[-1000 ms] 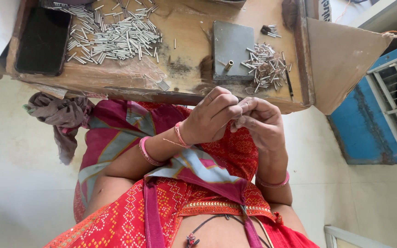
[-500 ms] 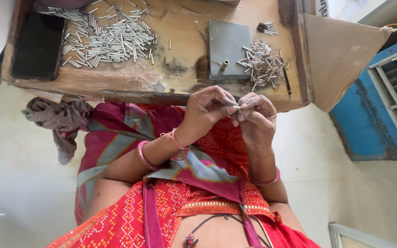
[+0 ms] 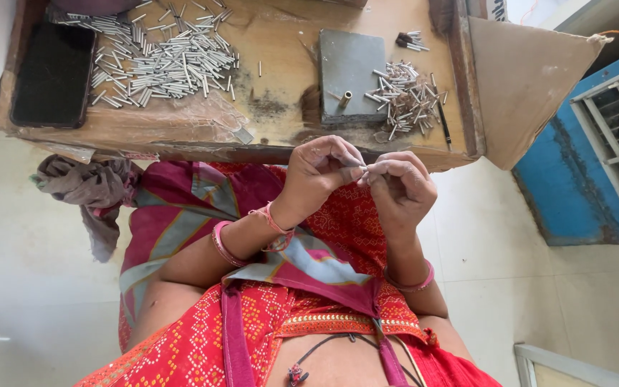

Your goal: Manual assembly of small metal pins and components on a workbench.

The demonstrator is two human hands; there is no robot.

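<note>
before us stands a low wooden workbench (image 3: 281, 118) carrying a black phone (image 3: 51, 75), a big heap of silver metal tubes (image 3: 162, 57), a grey metal block (image 3: 351, 72) and a smaller pile of tubes (image 3: 406, 97) just beside it. below the bench edge, over our red patterned lap, our left hand (image 3: 320, 175) and right hand (image 3: 399, 190) meet fingertip to fingertip, both curled closed, pinching one small metal tube (image 3: 368, 169) between them
</note>
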